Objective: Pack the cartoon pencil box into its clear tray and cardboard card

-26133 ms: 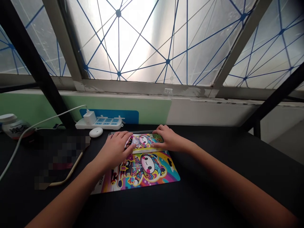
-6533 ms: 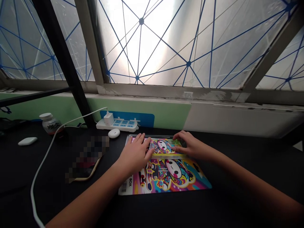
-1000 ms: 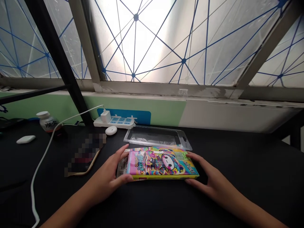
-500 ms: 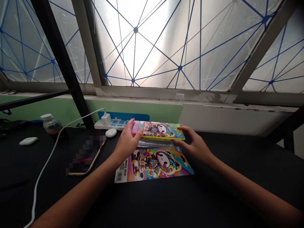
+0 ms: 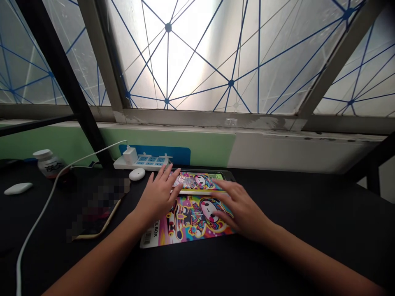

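A colourful cartoon-printed pencil box (image 5: 197, 181) lies on the black table, just behind a matching printed card (image 5: 191, 222) marked as a pencil box. My left hand (image 5: 159, 191) is open, fingers spread, at the left end of the box and over the card's left corner. Over the right end of the box and card reaches my right hand (image 5: 240, 205), open with its fingers apart. Whether either hand touches the box I cannot tell. Around the box's far edge shows a clear plastic tray (image 5: 228, 174), mostly hidden.
A white power strip (image 5: 145, 162) with a plugged-in charger (image 5: 130, 155) stands by the wall. To the left are a round white case (image 5: 137, 174), a blurred-out phone-like object (image 5: 101, 213), a bottle (image 5: 47, 164), a white mouse-shaped item (image 5: 18, 188) and a white cable (image 5: 40, 220).
The pencil box has been lowered from between my hands onto the table behind the card. Both hands have let go and spread their fingers. The view has shifted slightly.
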Available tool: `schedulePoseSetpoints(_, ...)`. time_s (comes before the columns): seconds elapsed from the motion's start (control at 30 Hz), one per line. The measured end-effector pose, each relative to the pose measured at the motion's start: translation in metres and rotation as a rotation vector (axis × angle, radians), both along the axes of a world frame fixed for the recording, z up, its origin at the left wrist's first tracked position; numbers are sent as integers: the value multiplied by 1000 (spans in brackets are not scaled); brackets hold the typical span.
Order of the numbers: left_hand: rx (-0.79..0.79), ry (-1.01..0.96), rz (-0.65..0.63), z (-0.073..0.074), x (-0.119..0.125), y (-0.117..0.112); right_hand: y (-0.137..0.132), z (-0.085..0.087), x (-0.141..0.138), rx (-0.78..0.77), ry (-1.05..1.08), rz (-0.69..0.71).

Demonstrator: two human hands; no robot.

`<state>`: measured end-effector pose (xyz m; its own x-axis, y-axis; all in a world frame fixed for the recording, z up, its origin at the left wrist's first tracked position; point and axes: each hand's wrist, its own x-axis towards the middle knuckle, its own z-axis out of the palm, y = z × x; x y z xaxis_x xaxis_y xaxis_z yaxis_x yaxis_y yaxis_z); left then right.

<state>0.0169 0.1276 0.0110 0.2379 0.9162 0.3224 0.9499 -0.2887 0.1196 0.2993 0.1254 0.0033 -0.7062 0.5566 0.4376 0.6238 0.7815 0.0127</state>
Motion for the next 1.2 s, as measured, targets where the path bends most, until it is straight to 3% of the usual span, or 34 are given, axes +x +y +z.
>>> schedulePoseSetpoints(0.07,9,55,-56,-1,3,0,-13,4,-11,-161,-77,105)
schedulePoseSetpoints(0.17,-52,128,-70,-4,2,1,-26,9,-22,-415,-194,154)
schedulePoseSetpoints(0.27,-81,148,-21,-5,-3,3,-32,14,-23,-533,-221,172)
schedulePoseSetpoints(0.4,-79,78,36,-1,-9,5,-32,15,-19,-514,-85,112)
schedulePoseSetpoints(0.67,-142,-29,13,-10,-13,10,-16,-7,-18,-297,14,-248)
schedulePoseSetpoints(0.83,-197,-34,-10,-4,-19,12,-14,-9,-18,-277,6,-288)
schedulePoseSetpoints(1.03,-284,-169,-10,10,-21,10,-20,13,-7,-414,101,-319)
schedulePoseSetpoints(1.13,-256,-169,-26,9,-16,5,-2,29,19,-492,90,-357)
schedulePoseSetpoints(1.2,-219,-140,-33,6,-12,2,19,32,43,-650,34,-385)
